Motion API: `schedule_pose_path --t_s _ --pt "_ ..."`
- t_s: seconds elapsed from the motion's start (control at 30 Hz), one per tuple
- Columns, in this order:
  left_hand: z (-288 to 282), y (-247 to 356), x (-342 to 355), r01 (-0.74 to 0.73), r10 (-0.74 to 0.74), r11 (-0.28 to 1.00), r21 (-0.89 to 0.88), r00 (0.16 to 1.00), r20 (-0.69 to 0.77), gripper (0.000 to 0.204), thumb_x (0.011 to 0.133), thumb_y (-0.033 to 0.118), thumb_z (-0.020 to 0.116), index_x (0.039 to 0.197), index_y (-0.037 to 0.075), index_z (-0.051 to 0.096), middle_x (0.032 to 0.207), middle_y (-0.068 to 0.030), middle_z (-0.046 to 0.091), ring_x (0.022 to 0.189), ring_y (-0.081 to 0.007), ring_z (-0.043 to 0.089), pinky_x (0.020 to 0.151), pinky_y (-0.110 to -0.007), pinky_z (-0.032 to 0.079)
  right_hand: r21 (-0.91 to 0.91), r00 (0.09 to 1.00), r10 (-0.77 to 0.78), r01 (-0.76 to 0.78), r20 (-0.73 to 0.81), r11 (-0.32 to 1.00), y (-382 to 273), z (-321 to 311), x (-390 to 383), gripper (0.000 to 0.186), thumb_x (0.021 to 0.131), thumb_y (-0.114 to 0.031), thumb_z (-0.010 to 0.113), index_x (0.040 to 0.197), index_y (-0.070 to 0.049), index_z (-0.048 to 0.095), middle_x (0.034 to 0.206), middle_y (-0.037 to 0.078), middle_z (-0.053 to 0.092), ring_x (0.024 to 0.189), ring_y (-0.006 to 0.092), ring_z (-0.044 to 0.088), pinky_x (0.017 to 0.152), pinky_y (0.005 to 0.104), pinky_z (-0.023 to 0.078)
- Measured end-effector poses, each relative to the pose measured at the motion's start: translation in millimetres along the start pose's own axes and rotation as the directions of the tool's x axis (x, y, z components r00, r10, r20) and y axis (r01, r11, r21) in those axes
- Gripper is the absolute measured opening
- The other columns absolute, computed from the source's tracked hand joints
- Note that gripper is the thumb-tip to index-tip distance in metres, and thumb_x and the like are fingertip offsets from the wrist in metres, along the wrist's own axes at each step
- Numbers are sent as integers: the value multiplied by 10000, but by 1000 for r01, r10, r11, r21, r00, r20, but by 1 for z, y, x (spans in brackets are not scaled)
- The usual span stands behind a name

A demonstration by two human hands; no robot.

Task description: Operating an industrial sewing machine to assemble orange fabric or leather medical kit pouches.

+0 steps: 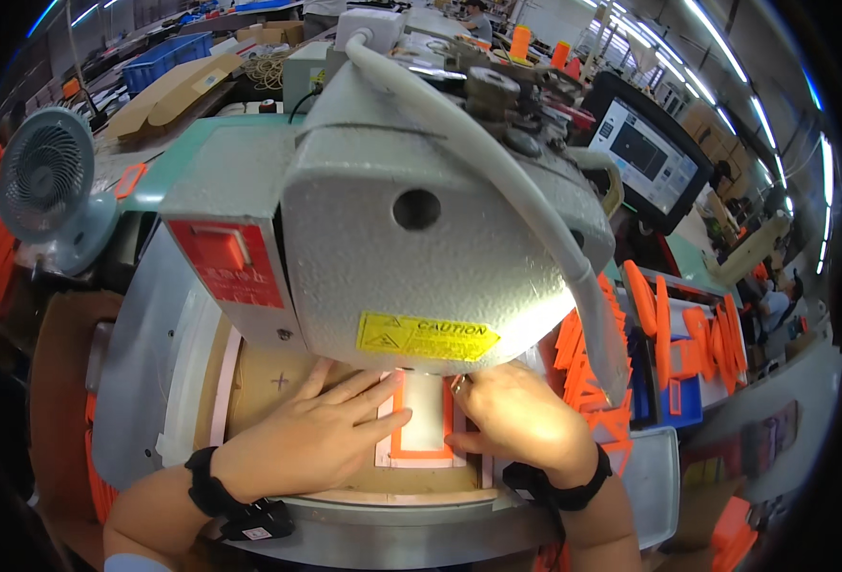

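Note:
A bright orange rectangular frame (pixel 423 455) with a pale middle lies on the work bed (pixel 266 384) below the large grey machine head (pixel 354 257). My left hand (pixel 302 439) lies flat with its fingers spread, the fingertips pressing on the left side of the orange frame. At its right side, my right hand (pixel 521 417) is curled closed. A small dark, shiny tip shows at its fingers, but what it belongs to is hidden. The right thumb reaches down to the frame's right edge. The machine head covers the frame's far end. Each wrist wears a black band.
On the right, many orange pieces (pixel 664 324) fill trays, beside a blue bin (pixel 678 405) and a grey tray (pixel 655 486). A thick grey cable (pixel 526 214) hangs down the machine. A screen (pixel 645 153) stands behind; a fan (pixel 47 176) and red switch box (pixel 225 257) are left.

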State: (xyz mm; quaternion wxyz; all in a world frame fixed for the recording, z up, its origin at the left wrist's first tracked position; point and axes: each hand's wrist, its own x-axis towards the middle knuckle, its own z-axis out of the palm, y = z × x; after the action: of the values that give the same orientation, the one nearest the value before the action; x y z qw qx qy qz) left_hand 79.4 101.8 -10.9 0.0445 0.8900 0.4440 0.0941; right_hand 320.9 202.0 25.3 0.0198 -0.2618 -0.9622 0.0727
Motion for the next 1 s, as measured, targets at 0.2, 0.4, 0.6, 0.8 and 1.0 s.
schedule_pose_path --t_s 0.2,0.4,0.6,0.8,1.0 --pt "-2 16 -9 -61 63 988 -141 998 8 507 824 158 677 1323 237 631 1423 -151 506 1337 -300 501 1131 -643 301 -50 1000 2 -3 -1 999 -9 1 -3 569 645 -310 856 995 94 662 945 217 646 896 395 652 836 448 532" --pt "-6 30 -6 -30 31 999 36 999 -17 503 805 157 667 1301 241 654 1381 -138 549 1282 -263 557 1088 -733 280 -75 955 158 -143 250 987 -17 8 2 617 638 -354 847 1022 87 650 1038 230 628 993 377 633 846 424 533" --pt "-8 24 -10 -41 39 996 -82 999 -29 388 833 141 625 1216 103 681 1363 -164 569 1317 -288 517 1114 -707 260 115 991 68 -81 113 990 -6 6 -3 619 652 -291 866 1057 118 636 1095 239 603 1066 389 598 909 430 514" --pt "-5 20 -10 -23 14 993 -114 997 -75 320 848 110 602 1153 40 668 1298 -134 601 1302 -281 528 1118 -702 260 130 993 110 -116 54 985 -10 4 -13 566 731 -225 817 1143 118 634 1028 202 614 965 374 626 866 414 529" --pt "-2 30 -7 36 -44 997 -75 992 -116 354 863 120 571 1180 -19 638 1250 -138 617 1268 -258 553 1108 -687 289 -153 993 118 -117 -4 981 -19 25 -16 362 881 -134 598 1172 80 625 982 171 633 935 325 644 843 428 523"
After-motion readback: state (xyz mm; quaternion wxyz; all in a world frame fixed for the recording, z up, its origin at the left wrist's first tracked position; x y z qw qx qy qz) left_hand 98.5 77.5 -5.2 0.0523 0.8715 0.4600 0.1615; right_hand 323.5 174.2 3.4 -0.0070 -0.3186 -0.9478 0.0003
